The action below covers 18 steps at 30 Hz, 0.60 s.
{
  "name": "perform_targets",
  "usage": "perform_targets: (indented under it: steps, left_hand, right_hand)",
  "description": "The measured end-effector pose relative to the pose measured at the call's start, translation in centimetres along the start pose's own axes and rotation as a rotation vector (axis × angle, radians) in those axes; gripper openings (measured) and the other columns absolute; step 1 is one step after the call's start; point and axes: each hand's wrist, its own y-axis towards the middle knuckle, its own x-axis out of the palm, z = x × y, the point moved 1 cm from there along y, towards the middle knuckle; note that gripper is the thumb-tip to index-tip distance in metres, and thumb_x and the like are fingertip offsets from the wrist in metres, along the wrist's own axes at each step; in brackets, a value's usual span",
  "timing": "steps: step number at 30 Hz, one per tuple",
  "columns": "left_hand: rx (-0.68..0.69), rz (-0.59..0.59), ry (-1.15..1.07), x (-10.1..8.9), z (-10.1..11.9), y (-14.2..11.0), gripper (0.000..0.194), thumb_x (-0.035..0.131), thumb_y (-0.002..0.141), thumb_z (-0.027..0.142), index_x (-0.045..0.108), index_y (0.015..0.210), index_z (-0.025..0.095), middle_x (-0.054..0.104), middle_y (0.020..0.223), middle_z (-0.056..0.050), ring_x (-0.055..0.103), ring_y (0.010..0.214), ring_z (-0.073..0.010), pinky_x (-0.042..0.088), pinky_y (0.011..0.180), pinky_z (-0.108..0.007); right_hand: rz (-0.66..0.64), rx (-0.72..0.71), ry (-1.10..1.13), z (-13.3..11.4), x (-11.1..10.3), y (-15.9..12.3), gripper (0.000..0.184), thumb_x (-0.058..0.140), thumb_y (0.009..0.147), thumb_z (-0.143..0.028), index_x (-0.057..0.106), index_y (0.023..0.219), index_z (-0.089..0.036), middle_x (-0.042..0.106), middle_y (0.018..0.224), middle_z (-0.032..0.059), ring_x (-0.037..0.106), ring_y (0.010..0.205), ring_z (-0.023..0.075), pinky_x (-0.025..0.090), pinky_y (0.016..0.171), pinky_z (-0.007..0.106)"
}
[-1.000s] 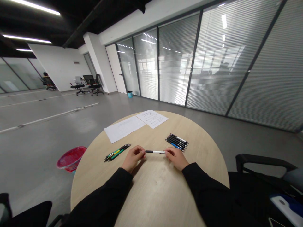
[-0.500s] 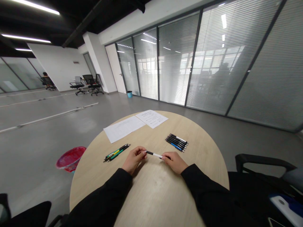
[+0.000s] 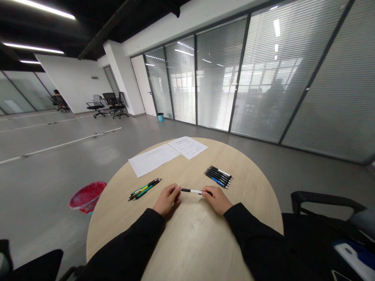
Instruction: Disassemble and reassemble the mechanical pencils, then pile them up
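Note:
A black and white pen (image 3: 191, 191) stretches between my two hands, just above the round wooden table (image 3: 190, 234). My left hand (image 3: 166, 200) pinches its black end. Around the white end, the fingers of my right hand (image 3: 216, 199) are closed, and they hide that tip. Left of my left hand lies a small group of green, yellow and black pens (image 3: 145, 189). Beyond my right hand, several mostly black pens (image 3: 218, 176) lie side by side in a row, one with a blue barrel and one with a white barrel.
Two sheets of paper, a blank-looking one (image 3: 154, 159) and a printed one (image 3: 188, 147), lie at the table's far side. A red-lined bin (image 3: 87, 197) stands on the floor to the left. A black chair (image 3: 310, 226) is close on the right.
My left hand has shifted slightly down, and the pen now lies closer to level. Both hands still hold it; the pens on the table are unmoved.

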Motion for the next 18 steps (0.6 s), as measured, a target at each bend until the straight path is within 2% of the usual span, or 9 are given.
perform_targets:
  steps: [4,9,12,18]
  left_hand:
    - [0.027,-0.008,0.088,-0.02,0.15,-0.06,0.048,0.051,0.087,0.059,0.05,0.063,0.018,0.045,0.046,0.005,0.039,0.043,-0.0093,0.03,0.045,-0.022]
    - [0.094,-0.082,-0.051,-0.15,0.61,-0.06,0.034,0.066,0.08,0.05,0.054,0.081,0.018,0.048,0.057,0.006,0.044,0.05,-0.0096,0.036,0.051,-0.021]
    - [0.104,-0.084,0.021,-0.28,0.58,-0.06,0.034,0.062,0.082,0.051,0.052,0.076,0.018,0.047,0.055,0.006,0.042,0.05,-0.01,0.035,0.051,-0.022]
    - [0.038,-0.033,0.163,-0.33,0.11,-0.09,0.047,0.053,0.086,0.057,0.049,0.06,0.019,0.045,0.047,0.004,0.038,0.045,-0.0102,0.029,0.048,-0.024]
  right_hand:
    - [0.011,-0.005,0.004,-0.02,-0.01,0.01,0.023,0.054,0.093,-0.03,0.071,0.084,-0.018,0.067,0.076,0.0023,0.057,0.071,0.0167,0.037,0.066,0.026]
    - [0.009,-0.003,0.006,-0.05,-0.08,0.02,0.024,0.054,0.093,-0.032,0.072,0.085,-0.018,0.068,0.076,0.0028,0.058,0.071,0.0173,0.038,0.065,0.026]
    - [0.011,-0.001,-0.003,-0.04,-0.08,0.03,0.024,0.054,0.092,-0.032,0.072,0.085,-0.018,0.069,0.077,0.0034,0.058,0.072,0.0177,0.039,0.066,0.027]
    - [0.008,-0.015,-0.006,-0.14,-0.13,0.05,0.024,0.054,0.093,-0.032,0.072,0.085,-0.019,0.069,0.078,0.0035,0.059,0.073,0.0179,0.04,0.069,0.027]
